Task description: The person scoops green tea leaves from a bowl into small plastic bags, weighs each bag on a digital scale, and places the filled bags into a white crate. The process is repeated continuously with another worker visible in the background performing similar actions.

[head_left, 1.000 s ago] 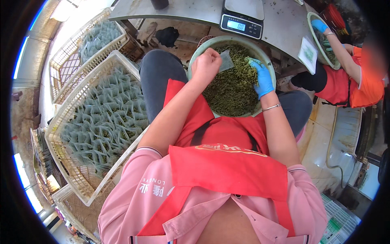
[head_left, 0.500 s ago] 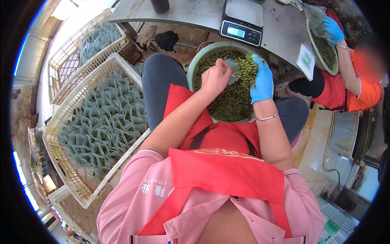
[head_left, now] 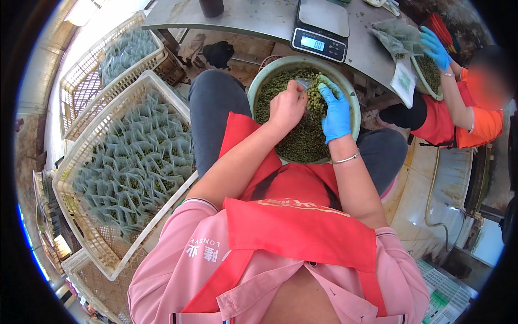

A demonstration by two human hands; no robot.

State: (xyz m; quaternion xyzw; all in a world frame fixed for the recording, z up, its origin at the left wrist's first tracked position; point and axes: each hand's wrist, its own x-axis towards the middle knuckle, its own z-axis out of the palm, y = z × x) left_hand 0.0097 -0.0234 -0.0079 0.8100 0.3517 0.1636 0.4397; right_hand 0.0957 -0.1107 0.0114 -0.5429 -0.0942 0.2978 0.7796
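Observation:
My bare left hand pinches a small clear plastic bag over a round green tub. The tub holds many small green peppercorns, some in clusters. In a blue glove, my right hand is curled round a clump of peppercorns, right beside the bag. The clump touches or enters the bag's mouth; I cannot tell which. My fingers hide part of the bag. Both hands are close together above the tub, between my knees.
A cream crate of upright filled bags stands at left, another crate of bags behind it. On the metal table sit a digital scale and a dark cup. A co-worker's gloved hand is at right.
My right hand has moved left with its peppercorns, up against the bag in my left hand. The co-worker's hand has shifted left, and bags now show more plainly on the table beside it.

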